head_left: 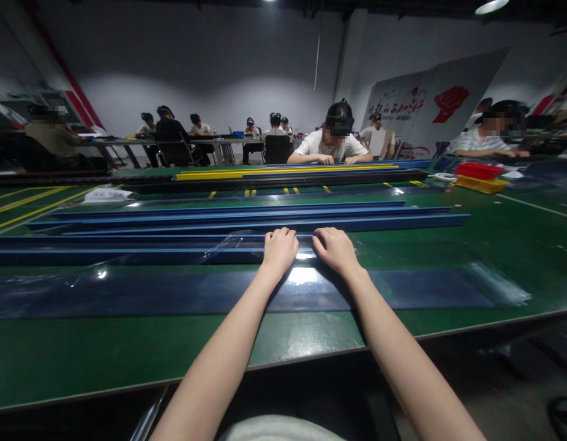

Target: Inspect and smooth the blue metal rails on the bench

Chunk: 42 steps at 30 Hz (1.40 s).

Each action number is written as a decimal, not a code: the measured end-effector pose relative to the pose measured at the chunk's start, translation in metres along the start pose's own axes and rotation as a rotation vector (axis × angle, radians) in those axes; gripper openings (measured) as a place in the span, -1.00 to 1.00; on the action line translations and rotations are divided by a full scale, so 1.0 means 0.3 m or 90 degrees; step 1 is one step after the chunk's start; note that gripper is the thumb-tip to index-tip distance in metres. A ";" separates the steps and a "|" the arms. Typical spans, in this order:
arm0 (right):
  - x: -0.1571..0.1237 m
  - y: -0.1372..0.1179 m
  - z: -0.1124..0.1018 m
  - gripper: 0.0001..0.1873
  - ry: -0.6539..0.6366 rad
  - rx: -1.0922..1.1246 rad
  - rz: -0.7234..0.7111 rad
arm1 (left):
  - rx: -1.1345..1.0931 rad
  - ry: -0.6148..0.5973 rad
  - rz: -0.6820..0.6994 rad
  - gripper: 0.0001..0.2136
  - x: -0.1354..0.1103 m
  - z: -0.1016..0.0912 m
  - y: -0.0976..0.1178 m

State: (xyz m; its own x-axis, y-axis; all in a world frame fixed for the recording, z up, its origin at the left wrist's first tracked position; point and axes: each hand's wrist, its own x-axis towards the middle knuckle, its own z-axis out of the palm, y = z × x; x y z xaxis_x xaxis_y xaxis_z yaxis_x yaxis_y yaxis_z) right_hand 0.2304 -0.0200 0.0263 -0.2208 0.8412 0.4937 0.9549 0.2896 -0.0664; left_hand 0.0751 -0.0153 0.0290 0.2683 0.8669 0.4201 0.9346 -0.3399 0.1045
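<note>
My left hand [281, 250] and my right hand [337, 249] are side by side in the middle of the table, a small gap between them. The fingers of both curl over a clear plastic film [305, 252], which shines between them and bulges up to the left. Under the film by my left hand lies a long blue channel strip [127, 255]. Closer to me is a wide, flat, bluish-grey strip [164, 294], with crinkled clear film showing past its right end. My fingertips are partly hidden.
More blue strips [265, 225] lie just beyond my hands. Farther back are yellow strips [219, 175], a red bin [479, 171] on a yellow bin [482, 184], and a white packet [108, 195]. Across the green table [306, 337], a person [332, 144] bends over the strips.
</note>
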 end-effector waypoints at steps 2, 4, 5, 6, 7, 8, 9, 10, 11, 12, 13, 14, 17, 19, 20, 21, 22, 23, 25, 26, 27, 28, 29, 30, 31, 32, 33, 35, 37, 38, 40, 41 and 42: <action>0.002 -0.020 0.003 -0.71 -0.018 0.004 -0.022 | -0.011 0.001 0.014 -0.73 0.000 -0.002 0.006; 0.004 -0.025 0.003 -0.71 -0.023 0.004 -0.018 | -0.022 0.000 0.017 -0.73 0.002 -0.005 0.007; 0.005 -0.022 0.003 -0.71 -0.022 0.004 -0.011 | -0.028 -0.001 0.016 -0.73 0.004 -0.008 0.007; 0.007 -0.016 0.001 -0.71 -0.022 0.004 -0.003 | -0.034 -0.002 0.014 -0.73 0.005 -0.010 0.005; 0.008 -0.009 -0.001 -0.71 -0.024 0.005 0.005 | -0.038 -0.003 0.013 -0.73 0.007 -0.012 0.004; 0.009 0.000 -0.003 -0.71 -0.027 0.007 0.015 | -0.041 -0.004 0.011 -0.73 0.008 -0.015 0.002; 0.010 0.010 -0.006 -0.70 -0.031 0.010 0.025 | -0.041 -0.005 0.010 -0.73 0.009 -0.017 -0.001; 0.010 0.021 -0.008 -0.70 -0.034 0.014 0.037 | -0.039 -0.006 0.009 -0.73 0.009 -0.019 -0.003; 0.010 0.031 -0.011 -0.70 -0.038 0.016 0.050 | -0.036 -0.009 0.007 -0.73 0.010 -0.021 -0.005; 0.009 0.042 -0.013 -0.69 -0.041 0.017 0.065 | -0.032 -0.011 0.005 -0.72 0.010 -0.023 -0.008; 0.008 0.053 -0.015 -0.69 -0.044 0.014 0.082 | -0.028 -0.013 0.001 -0.72 0.010 -0.023 -0.011; 0.007 0.064 -0.017 -0.68 -0.045 0.008 0.102 | -0.023 -0.015 -0.003 -0.72 0.011 -0.023 -0.014; 0.001 0.092 -0.022 -0.67 -0.041 -0.018 0.160 | -0.012 -0.009 -0.022 -0.73 0.012 -0.021 -0.023; -0.001 0.103 -0.024 -0.67 -0.032 -0.040 0.180 | -0.010 -0.006 -0.037 -0.73 0.012 -0.019 -0.027; -0.002 0.105 -0.025 -0.67 -0.027 -0.048 0.181 | -0.011 -0.007 -0.045 -0.73 0.012 -0.018 -0.028; -0.002 0.104 -0.025 -0.68 -0.022 -0.055 0.176 | -0.013 -0.009 -0.051 -0.73 0.012 -0.017 -0.028; -0.002 0.100 -0.024 -0.69 -0.017 -0.057 0.168 | -0.014 -0.011 -0.054 -0.73 0.011 -0.015 -0.027; -0.002 0.094 -0.023 -0.69 -0.012 -0.057 0.156 | -0.015 -0.013 -0.056 -0.73 0.011 -0.014 -0.026; -0.001 0.075 -0.018 -0.71 0.001 -0.050 0.131 | -0.018 -0.012 -0.057 -0.73 0.010 -0.011 -0.023; -0.001 0.063 -0.015 -0.71 0.007 -0.042 0.118 | -0.019 -0.011 -0.057 -0.73 0.010 -0.010 -0.022; 0.000 0.051 -0.011 -0.71 0.012 -0.032 0.102 | -0.020 -0.010 -0.057 -0.73 0.010 -0.008 -0.020; 0.001 0.038 -0.007 -0.71 0.016 -0.020 0.083 | -0.019 -0.008 -0.056 -0.73 0.010 -0.007 -0.019; 0.001 0.026 -0.004 -0.70 0.013 -0.008 0.061 | -0.019 -0.006 -0.055 -0.73 0.010 -0.006 -0.018; 0.002 0.015 -0.002 -0.70 0.007 0.003 0.040 | -0.019 -0.004 -0.053 -0.73 0.010 -0.006 -0.017; 0.003 0.005 -0.002 -0.69 -0.003 0.010 0.023 | -0.021 -0.003 -0.051 -0.73 0.010 -0.005 -0.016; 0.005 -0.002 -0.003 -0.69 -0.015 0.013 0.014 | -0.023 -0.001 -0.050 -0.73 0.011 -0.006 -0.015; 0.006 -0.006 -0.005 -0.68 -0.028 0.013 0.013 | -0.028 0.000 -0.049 -0.73 0.011 -0.006 -0.015; 0.010 -0.006 -0.013 -0.67 -0.048 0.008 0.034 | -0.038 0.001 -0.047 -0.73 0.013 -0.008 -0.016; 0.012 0.005 -0.022 -0.64 -0.055 -0.003 0.069 | -0.048 0.001 -0.044 -0.72 0.015 -0.011 -0.018; 0.013 0.015 -0.026 -0.64 -0.053 -0.010 0.086 | -0.051 0.001 -0.043 -0.72 0.016 -0.012 -0.020; 0.012 0.038 -0.030 -0.61 -0.048 -0.027 0.122 | -0.050 0.000 -0.044 -0.72 0.017 -0.013 -0.024; 0.011 0.050 -0.031 -0.60 -0.044 -0.035 0.143 | -0.046 -0.001 -0.046 -0.73 0.017 -0.014 -0.026; 0.010 0.061 -0.031 -0.59 -0.044 -0.045 0.163 | -0.042 -0.002 -0.048 -0.73 0.017 -0.013 -0.028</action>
State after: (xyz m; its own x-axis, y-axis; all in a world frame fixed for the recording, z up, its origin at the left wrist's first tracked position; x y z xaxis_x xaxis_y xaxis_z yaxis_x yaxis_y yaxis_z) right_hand 0.2490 -0.0165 0.0347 0.0196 0.9125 0.4086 0.9922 0.0325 -0.1201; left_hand 0.0677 -0.0096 0.0338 0.1982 0.8919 0.4065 0.9347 -0.2969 0.1956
